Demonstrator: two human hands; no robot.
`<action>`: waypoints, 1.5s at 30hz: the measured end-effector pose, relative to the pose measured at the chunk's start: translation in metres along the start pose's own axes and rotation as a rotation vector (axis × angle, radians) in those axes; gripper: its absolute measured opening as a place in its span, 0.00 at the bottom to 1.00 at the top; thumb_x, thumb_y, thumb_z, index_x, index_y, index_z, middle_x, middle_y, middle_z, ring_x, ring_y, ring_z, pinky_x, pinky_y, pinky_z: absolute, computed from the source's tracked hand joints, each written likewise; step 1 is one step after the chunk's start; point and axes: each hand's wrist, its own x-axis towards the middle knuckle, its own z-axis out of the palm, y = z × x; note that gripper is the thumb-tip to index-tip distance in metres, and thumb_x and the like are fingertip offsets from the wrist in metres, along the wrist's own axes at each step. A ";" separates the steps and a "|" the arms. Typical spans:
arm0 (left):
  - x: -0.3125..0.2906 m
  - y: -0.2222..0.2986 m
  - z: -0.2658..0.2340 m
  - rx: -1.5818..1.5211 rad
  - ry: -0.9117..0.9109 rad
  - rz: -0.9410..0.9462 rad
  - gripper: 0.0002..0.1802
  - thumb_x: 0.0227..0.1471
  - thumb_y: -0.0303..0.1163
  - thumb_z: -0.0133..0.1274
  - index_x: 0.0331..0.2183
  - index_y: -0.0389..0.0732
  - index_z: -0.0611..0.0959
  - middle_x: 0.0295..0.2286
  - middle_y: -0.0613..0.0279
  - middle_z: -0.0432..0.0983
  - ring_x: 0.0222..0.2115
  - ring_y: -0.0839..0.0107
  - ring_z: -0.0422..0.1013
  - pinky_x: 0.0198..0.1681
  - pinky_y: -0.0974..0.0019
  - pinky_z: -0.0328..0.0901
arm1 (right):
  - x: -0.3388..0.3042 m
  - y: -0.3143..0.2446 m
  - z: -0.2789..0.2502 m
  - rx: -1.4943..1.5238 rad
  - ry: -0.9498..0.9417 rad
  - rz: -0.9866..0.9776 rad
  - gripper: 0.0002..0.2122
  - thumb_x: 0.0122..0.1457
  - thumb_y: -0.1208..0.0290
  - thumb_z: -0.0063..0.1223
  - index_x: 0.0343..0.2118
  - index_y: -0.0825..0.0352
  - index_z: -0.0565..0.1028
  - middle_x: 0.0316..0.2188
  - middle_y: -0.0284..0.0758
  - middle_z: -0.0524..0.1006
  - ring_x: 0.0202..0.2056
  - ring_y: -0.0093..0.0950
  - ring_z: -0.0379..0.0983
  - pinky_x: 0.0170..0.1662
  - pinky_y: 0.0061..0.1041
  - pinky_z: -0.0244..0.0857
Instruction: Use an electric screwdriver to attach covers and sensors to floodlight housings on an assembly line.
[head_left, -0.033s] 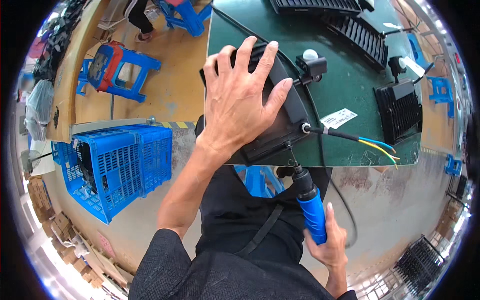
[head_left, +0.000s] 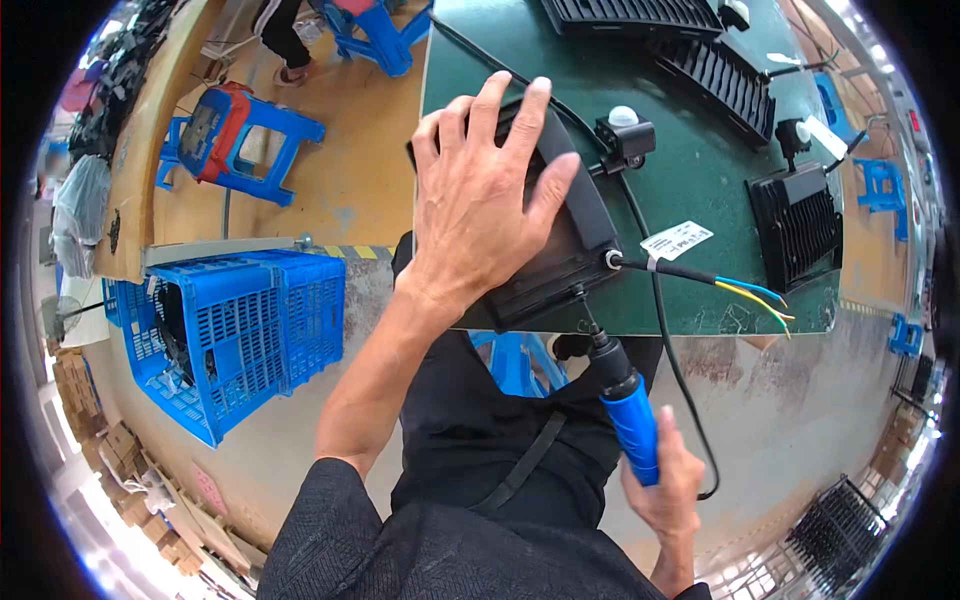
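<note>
My left hand (head_left: 485,195) lies spread on top of a black floodlight (head_left: 570,262) at the near edge of the green table, covering much of it. A sensor (head_left: 625,138) with a white dome is attached at the floodlight's right side. From its near right corner comes a black cable (head_left: 685,271) ending in bare blue, yellow and green wires. My right hand (head_left: 668,480) is closed around the lower end of a blue and black electric screwdriver (head_left: 630,425). The screwdriver's bit points up at the floodlight's near edge by a small bolt; whether they touch is hard to tell.
Several more black floodlights (head_left: 720,85) lie at the far right of the green table (head_left: 735,235). The screwdriver's cord (head_left: 675,365) loops beside my right hand. Blue crates (head_left: 240,330) stand at left, with blue stools (head_left: 270,150) beyond. Another person's leg shows at the far left.
My right hand and the screwdriver have shifted slightly to the right. The cord beside them has swung a little. My left hand stays on the floodlight.
</note>
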 end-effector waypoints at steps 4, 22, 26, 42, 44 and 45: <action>-0.006 -0.013 -0.012 -0.109 0.240 -0.060 0.24 0.64 0.36 0.52 0.59 0.38 0.76 0.59 0.48 0.69 0.58 0.49 0.64 0.62 0.52 0.55 | -0.004 0.004 -0.027 -0.131 0.030 0.020 0.42 0.41 0.82 0.66 0.65 0.69 0.65 0.31 0.44 0.78 0.26 0.43 0.75 0.31 0.38 0.69; -0.040 -0.069 -0.014 -0.947 0.140 -0.704 0.11 0.62 0.33 0.61 0.35 0.33 0.86 0.31 0.68 0.80 0.32 0.81 0.72 0.36 0.72 0.68 | 0.001 -0.004 -0.049 0.417 -0.109 0.193 0.36 0.45 0.82 0.63 0.63 0.71 0.69 0.46 0.49 0.80 0.44 0.40 0.79 0.52 0.30 0.69; -0.054 -0.079 -0.018 -0.995 0.189 -0.750 0.10 0.62 0.31 0.61 0.38 0.33 0.87 0.33 0.66 0.83 0.33 0.80 0.75 0.40 0.74 0.69 | 0.002 -0.007 -0.054 0.017 0.086 0.122 0.32 0.45 0.83 0.63 0.59 0.67 0.74 0.36 0.45 0.80 0.36 0.44 0.79 0.41 0.38 0.70; -0.106 -0.052 -0.123 -1.234 0.702 -0.863 0.20 0.64 0.29 0.54 0.54 0.29 0.76 0.49 0.56 0.78 0.48 0.70 0.73 0.57 0.65 0.64 | 0.048 0.003 -0.055 0.490 0.115 0.228 0.33 0.48 0.79 0.62 0.62 0.74 0.70 0.49 0.44 0.80 0.49 0.30 0.76 0.56 0.30 0.68; -0.122 -0.045 -0.141 -1.153 0.742 -0.874 0.20 0.64 0.30 0.54 0.54 0.29 0.76 0.48 0.55 0.77 0.48 0.70 0.73 0.56 0.65 0.64 | 0.073 -0.013 -0.051 0.278 0.108 0.241 0.33 0.48 0.80 0.62 0.62 0.72 0.71 0.47 0.46 0.80 0.47 0.33 0.78 0.54 0.31 0.68; -0.128 -0.037 -0.156 -1.123 0.734 -0.879 0.21 0.64 0.31 0.54 0.54 0.29 0.76 0.48 0.55 0.77 0.48 0.70 0.73 0.56 0.65 0.64 | 0.087 -0.021 -0.041 0.192 0.187 0.074 0.32 0.49 0.82 0.63 0.62 0.68 0.72 0.44 0.44 0.80 0.43 0.37 0.78 0.51 0.33 0.69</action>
